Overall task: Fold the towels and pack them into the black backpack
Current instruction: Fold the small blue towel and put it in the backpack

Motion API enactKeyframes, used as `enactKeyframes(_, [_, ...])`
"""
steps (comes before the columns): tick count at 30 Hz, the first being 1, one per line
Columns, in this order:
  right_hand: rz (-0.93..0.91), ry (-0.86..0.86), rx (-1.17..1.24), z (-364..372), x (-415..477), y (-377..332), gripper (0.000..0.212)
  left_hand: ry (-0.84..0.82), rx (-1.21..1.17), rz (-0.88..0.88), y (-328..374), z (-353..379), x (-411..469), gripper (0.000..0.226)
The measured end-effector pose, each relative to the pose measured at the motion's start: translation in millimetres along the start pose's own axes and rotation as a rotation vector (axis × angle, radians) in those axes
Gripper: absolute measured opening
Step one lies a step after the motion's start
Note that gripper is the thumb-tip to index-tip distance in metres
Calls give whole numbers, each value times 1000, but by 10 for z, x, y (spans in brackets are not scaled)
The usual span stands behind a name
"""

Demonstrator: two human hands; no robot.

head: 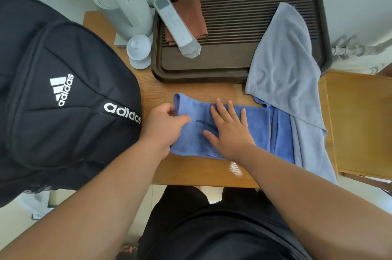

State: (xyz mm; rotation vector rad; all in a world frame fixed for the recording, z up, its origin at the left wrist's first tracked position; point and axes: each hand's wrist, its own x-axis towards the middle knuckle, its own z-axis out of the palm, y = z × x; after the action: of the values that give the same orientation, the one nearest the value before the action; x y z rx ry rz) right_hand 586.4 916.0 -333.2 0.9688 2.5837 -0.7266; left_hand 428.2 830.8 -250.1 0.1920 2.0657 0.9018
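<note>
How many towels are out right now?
2. The blue towel lies front centre, held by the left hand and right hand; the pale grey towel drapes from the tray over the table's right side. A small brown cloth on the tray isn't counted; others may be hidden.

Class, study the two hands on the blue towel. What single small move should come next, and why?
Probably the left hand should carry the end it pinches rightward over the blue towel, folding it in half. The right hand presses flat mid-towel, anchoring a fold line, and the towel lies as a long strip, not yet compact.
</note>
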Motion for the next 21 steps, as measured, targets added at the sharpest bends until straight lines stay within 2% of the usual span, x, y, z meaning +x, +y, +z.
enactKeyframes(2, [-9, 141, 184, -106, -113, 99, 67, 23, 87, 101, 90, 134, -101, 11])
enactKeyframes(4, [63, 286, 343, -189, -251, 233, 53, 58, 193, 253, 178, 312, -200, 9])
enactKeyframes(6, [175, 374, 494, -277, -399, 383, 36, 85, 332, 428, 256, 531, -305, 11])
enactKeyframes(8, [278, 406, 608, -385, -527, 497, 27, 65, 404, 497, 294, 782, -387, 14])
enactKeyframes(11, [394, 333, 766, -432, -628, 695, 38, 45, 436, 505, 289, 1208, -439, 17])
enactKeyframes(15, [435, 222, 1059, -317, -681, 904, 53, -28, 535, 471, 186, 1639, -387, 25])
enactKeyframes(18, [359, 148, 1086, -359, -732, 997, 47, -188, 794, 434, 92, 1739, -347, 31])
enactKeyframes(21, [295, 66, 1024, -399, -755, 1019, 39, -192, 958, 540, 13, 1697, -376, 19])
